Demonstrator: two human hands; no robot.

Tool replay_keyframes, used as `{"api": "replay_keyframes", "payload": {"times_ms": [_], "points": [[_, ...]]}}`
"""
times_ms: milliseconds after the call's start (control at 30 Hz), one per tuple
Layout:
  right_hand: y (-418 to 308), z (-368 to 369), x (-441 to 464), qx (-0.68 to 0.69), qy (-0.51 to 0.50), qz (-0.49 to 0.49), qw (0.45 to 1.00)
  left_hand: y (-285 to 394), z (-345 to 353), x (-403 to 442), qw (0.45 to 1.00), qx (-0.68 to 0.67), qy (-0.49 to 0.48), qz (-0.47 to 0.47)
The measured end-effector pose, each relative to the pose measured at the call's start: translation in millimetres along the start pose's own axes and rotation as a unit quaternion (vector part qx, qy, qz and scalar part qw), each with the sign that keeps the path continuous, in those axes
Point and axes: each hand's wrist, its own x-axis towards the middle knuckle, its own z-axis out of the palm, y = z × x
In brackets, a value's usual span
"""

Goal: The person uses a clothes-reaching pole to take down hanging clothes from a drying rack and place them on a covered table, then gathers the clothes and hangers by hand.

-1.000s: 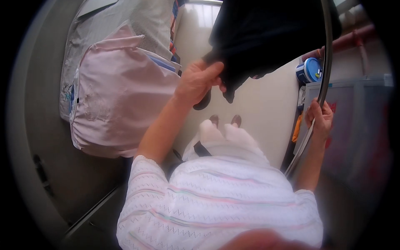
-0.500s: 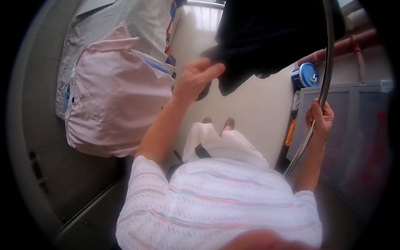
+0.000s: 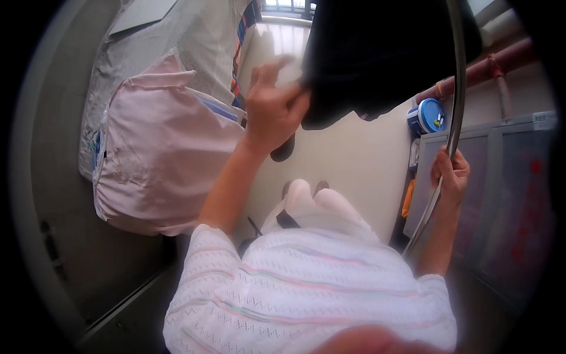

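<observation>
A large black cloth point(image 3: 377, 59) hangs at the top centre. My left hand point(image 3: 274, 109) is at its left edge, with thumb and a finger pinched on the cloth and other fingers raised. On the right, my right hand point(image 3: 451, 171) is wrapped round a long metal pole point(image 3: 457, 88), which runs from the top edge down past my side. The upper part of the pole passes in front of the cloth's right side.
To the left lies a pink cloth point(image 3: 165, 141) over a padded surface with a grey cover point(image 3: 200, 47). A blue-lidded bucket point(image 3: 432, 115) stands at right beside a grey cabinet point(image 3: 501, 177), below a red pipe point(image 3: 513, 58). A dark shoe point(image 3: 283, 150) shows on the floor point(image 3: 354, 159).
My left hand has turned and moved slightly up, its fingers lifting apart from the thumb. The cloth's lower edge has shifted upward. My right hand keeps its hold on the pole.
</observation>
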Motion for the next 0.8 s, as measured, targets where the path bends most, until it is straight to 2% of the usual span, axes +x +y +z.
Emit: {"api": "replay_keyframes", "payload": {"times_ms": [67, 100, 133, 167, 267, 300, 400, 500, 600, 700, 733, 767, 800], "points": [[-1.6, 2.1, -0.5, 0.007, -0.002, -0.003, 1.0, -2.8, -1.0, 0.2, 0.983, -0.139, -0.023, -0.114], [-2.4, 3.5, -0.1, 0.007, 0.002, -0.004, 1.0, -3.3, -0.1, -2.2, 0.942, -0.247, -0.043, -0.224], [-3.8, 5.9, 0.9, 0.006, 0.005, -0.005, 1.0, -4.1, 1.4, -4.1, 0.876, -0.348, -0.062, -0.329], [-5.2, 8.2, 1.5, 0.006, 0.008, -0.007, 1.0, -4.5, 10.0, -3.2, 0.829, -0.425, -0.014, -0.363], [-11.9, 14.2, 2.1, 0.023, -0.004, -0.02, 1.0, 3.0, 13.0, 6.7, 0.77, -0.502, 0.036, -0.391], [-13.0, 16.0, 2.2, 0.021, -0.006, -0.025, 0.999, -1.4, 12.4, 5.1, 0.784, -0.484, 0.012, -0.387], [-15.5, 22.9, 1.4, 0.021, -0.012, -0.04, 0.999, -6.7, 10.5, 1.1, 0.779, -0.473, -0.02, -0.412], [-19.8, 28.6, 1.2, 0.029, -0.024, -0.045, 0.998, -11.4, 9.2, -1.3, 0.766, -0.493, -0.012, -0.413], [-22.1, 34.0, 1.8, 0.032, -0.034, -0.045, 0.998, -31.4, 2.3, -15.1, 0.772, -0.461, -0.07, -0.432], [-14.6, 40.5, 6.0, 0.028, -0.027, -0.046, 0.998, -36.1, -1.3, -26.0, 0.792, -0.474, -0.056, -0.381], [-15.1, 45.8, 9.7, 0.03, -0.036, -0.053, 0.997, -43.3, -3.4, -31.3, 0.78, -0.5, -0.071, -0.37], [-16.5, 50.3, 15.7, 0.032, -0.047, -0.063, 0.996, -38.2, -5.1, -29.9, 0.773, -0.499, -0.041, -0.39], [-19.1, 54.8, 20.5, 0.047, -0.063, -0.073, 0.994, -43.3, -7.2, -32.9, 0.812, -0.45, -0.047, -0.37]]}}
